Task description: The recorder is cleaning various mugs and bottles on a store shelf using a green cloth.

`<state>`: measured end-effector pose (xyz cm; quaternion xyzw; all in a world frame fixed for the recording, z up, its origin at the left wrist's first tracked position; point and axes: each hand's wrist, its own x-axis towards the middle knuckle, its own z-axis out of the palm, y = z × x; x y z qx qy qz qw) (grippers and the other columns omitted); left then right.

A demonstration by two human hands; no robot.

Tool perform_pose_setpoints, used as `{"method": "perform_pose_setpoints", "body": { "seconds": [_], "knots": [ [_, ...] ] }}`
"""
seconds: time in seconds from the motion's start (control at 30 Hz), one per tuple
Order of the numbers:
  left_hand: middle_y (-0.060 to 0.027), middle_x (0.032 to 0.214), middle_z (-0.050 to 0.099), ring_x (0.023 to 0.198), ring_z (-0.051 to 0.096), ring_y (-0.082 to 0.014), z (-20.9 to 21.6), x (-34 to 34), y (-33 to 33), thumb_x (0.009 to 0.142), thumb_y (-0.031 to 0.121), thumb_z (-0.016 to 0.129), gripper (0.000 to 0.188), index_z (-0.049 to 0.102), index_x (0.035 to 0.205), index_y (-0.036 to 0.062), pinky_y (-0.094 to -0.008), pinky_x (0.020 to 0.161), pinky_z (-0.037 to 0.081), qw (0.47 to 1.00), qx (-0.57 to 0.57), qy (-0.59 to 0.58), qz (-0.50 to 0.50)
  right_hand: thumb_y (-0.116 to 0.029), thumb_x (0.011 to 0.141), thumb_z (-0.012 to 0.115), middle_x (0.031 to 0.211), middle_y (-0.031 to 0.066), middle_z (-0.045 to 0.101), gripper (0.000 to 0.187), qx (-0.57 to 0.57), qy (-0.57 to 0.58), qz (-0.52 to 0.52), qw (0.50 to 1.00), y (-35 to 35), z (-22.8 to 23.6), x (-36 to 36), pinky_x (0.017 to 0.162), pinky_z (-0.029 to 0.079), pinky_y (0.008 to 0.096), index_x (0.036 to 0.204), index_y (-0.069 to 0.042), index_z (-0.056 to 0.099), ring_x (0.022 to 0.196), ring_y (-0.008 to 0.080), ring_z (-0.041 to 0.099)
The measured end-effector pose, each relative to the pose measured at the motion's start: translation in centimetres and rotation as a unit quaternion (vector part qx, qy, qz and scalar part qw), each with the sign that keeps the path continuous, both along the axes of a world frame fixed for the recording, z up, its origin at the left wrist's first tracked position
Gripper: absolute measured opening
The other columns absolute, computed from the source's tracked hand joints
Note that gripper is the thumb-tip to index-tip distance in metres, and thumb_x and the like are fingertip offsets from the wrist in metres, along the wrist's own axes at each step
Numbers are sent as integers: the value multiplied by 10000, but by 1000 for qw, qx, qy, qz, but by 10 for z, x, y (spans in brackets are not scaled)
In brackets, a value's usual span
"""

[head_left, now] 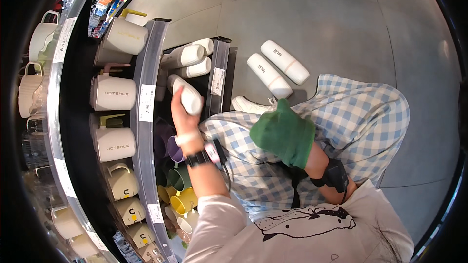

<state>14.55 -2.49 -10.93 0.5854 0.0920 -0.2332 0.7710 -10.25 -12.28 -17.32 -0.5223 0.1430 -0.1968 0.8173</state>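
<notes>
My left hand (184,109) is closed around a white capsule-shaped case (190,99) at the front of the low shelf. The case is tilted, its rounded end toward me. Beside it on that shelf lie several similar white cases (191,55). A green cloth mitt (282,132) covers my right hand (287,134), which is over my lap; its fingers are hidden inside. Two more white cases, a nearer one (268,75) and a farther one (286,62), lie side by side on the grey floor, just beyond my white shoe (251,105).
Upper shelves on the left hold white lidded mugs (114,93) and cream mugs (122,181) behind clear price rails (146,102). Yellow cups (184,201) and a dark green cup (180,177) stand low, near my left forearm. My knees in checked cloth (363,109) are bent before the shelf.
</notes>
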Motion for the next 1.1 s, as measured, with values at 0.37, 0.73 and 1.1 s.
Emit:
{"method": "perform_pose_setpoints", "body": {
  "seconds": [0.37,0.73,1.1],
  "knots": [
    [-84,1005,479,879,452,-125,-43,-159,-14,875,243,420,333,364,1103,7,-247,788,363,967,72,-194,-146,-118,780,532,1044,94,492,438,-41,-5,-109,993,24,-4,28,785,390,238,1166,-8,357,938,142,485],
    [-108,1118,407,1008,390,-162,-56,-161,-5,838,96,452,416,273,1202,7,-277,887,289,898,70,-339,-272,-176,758,571,896,64,558,296,-13,100,-159,982,-3,-2,48,664,433,258,1003,-24,505,790,127,525],
    [-124,1178,413,1057,419,-204,-39,-152,11,836,227,423,479,285,1234,-2,-304,901,326,961,-137,-42,-236,-139,820,510,918,51,522,228,94,19,-167,981,32,6,41,689,435,252,998,0,477,824,120,502]
  ]
}}
